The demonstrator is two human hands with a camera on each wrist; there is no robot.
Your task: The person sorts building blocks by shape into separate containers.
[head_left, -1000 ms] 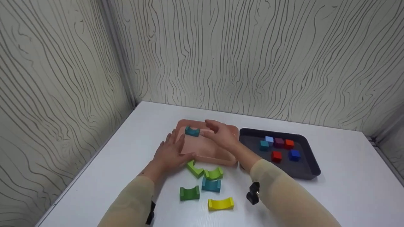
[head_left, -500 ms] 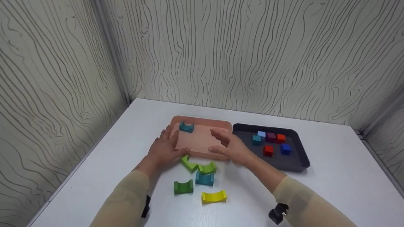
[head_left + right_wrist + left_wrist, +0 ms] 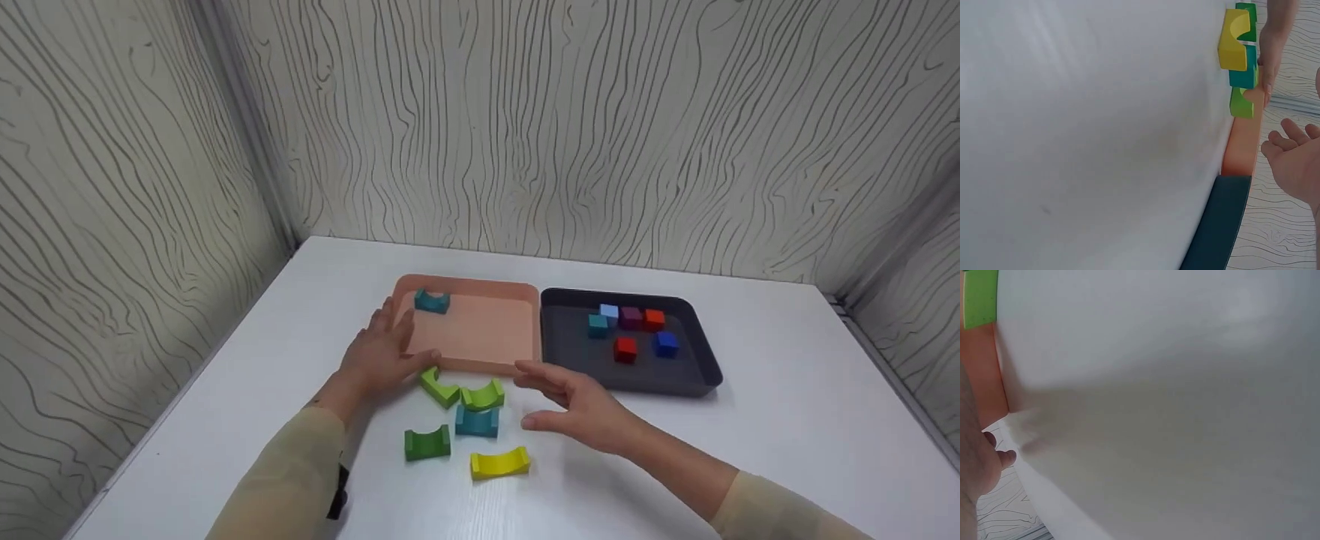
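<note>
My left hand [image 3: 390, 345] rests flat on the near-left corner of the pink tray [image 3: 487, 334], fingers straight along its left rim and thumb on its front edge. A teal arch block [image 3: 432, 301] lies in the tray's far-left corner. My right hand [image 3: 551, 397] hovers open and holds nothing, just in front of the tray and to the right of the loose arch blocks. Those are two light green blocks [image 3: 439, 388] [image 3: 482, 394], a teal one [image 3: 477, 422], a dark green one [image 3: 427, 443] and a yellow one [image 3: 499, 463]. The right wrist view shows the open right hand [image 3: 1294, 163] beside the pink tray's edge [image 3: 1244, 143].
A black tray [image 3: 701, 375] touches the pink tray's right side and holds several coloured cubes, among them a red cube [image 3: 625, 349] and a blue cube [image 3: 664, 343]. Patterned walls close off the white table [image 3: 750, 450] at the back and left.
My right hand has drawn back from inside the pink tray to above the table in front of it. The teal arch block stays in the tray. The left hand has kept its place.
</note>
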